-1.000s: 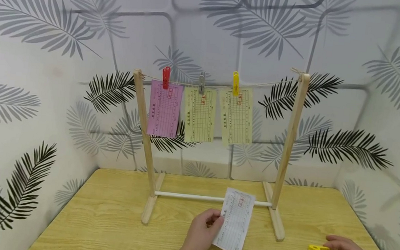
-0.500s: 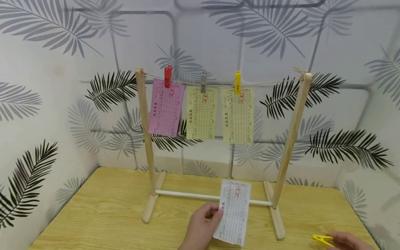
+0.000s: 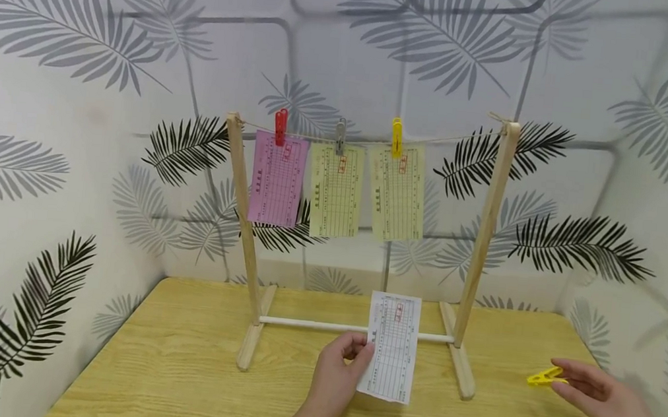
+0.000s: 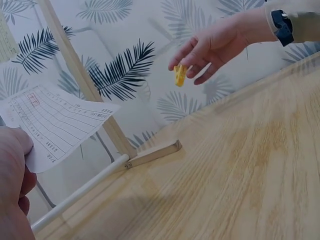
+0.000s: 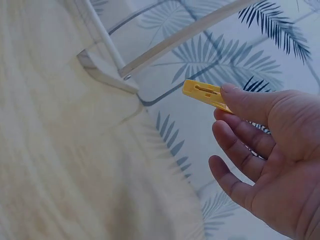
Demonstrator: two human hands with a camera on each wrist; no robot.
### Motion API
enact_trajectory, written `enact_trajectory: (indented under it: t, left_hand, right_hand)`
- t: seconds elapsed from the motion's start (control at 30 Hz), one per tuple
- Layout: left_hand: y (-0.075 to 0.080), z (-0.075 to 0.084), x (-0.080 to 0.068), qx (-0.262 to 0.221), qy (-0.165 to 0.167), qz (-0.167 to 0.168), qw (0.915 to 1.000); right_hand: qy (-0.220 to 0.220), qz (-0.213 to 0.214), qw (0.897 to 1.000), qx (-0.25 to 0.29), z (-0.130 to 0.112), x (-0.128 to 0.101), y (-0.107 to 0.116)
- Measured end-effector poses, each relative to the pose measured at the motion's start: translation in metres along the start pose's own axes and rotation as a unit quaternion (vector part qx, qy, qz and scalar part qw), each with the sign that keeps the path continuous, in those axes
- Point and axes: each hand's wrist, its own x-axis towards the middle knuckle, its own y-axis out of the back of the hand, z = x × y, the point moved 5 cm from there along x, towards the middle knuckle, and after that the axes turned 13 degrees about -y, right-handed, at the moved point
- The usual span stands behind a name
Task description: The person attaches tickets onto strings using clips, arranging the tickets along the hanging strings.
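Observation:
My left hand point(image 3: 337, 378) pinches the left edge of a white printed slip point(image 3: 391, 346) with a red stamp, holding it upright in front of the rack's crossbar. Off to the right, my right hand point(image 3: 609, 398) holds a yellow clothespin point(image 3: 544, 376) by its handle end, between thumb and index finger, above the table. The right wrist view shows the clothespin point(image 5: 205, 94) pointing away from the fingertips, with the other fingers loosely bent. In the left wrist view the slip point(image 4: 55, 125) bends a little beyond the thumb.
A wooden rack point(image 3: 487, 235) with a string stands on the table point(image 3: 178, 354). From the string hang a pink slip point(image 3: 277, 180) under a red clothespin point(image 3: 280, 127), a yellow slip point(image 3: 336, 195) under a grey one point(image 3: 340, 136), and another yellow slip point(image 3: 397, 197) under a yellow one point(image 3: 396, 138).
My right hand has lifted the yellow clothespin off the table, pinching it. My left hand has raised the white slip slightly and turned it more upright.

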Motion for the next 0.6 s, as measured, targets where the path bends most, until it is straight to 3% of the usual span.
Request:
enact_trajectory:
  t: [0.27,0.43,0.6]
  left_hand:
    - [-0.001,0.01,0.005,0.009,-0.012,0.003,0.9999]
    - [-0.004,0.021,0.011,0.012,-0.032,0.003,0.9994]
    - [-0.006,0.032,0.019,0.011,-0.059,0.006,0.9982]
  right_hand:
    - [0.054,0.051,0.997,-0.014,-0.054,-0.01,0.019]
    - [0.111,0.084,0.99,-0.032,-0.09,-0.016,0.035]
    - [0.167,0.089,0.981,-0.052,-0.129,-0.019,0.053]
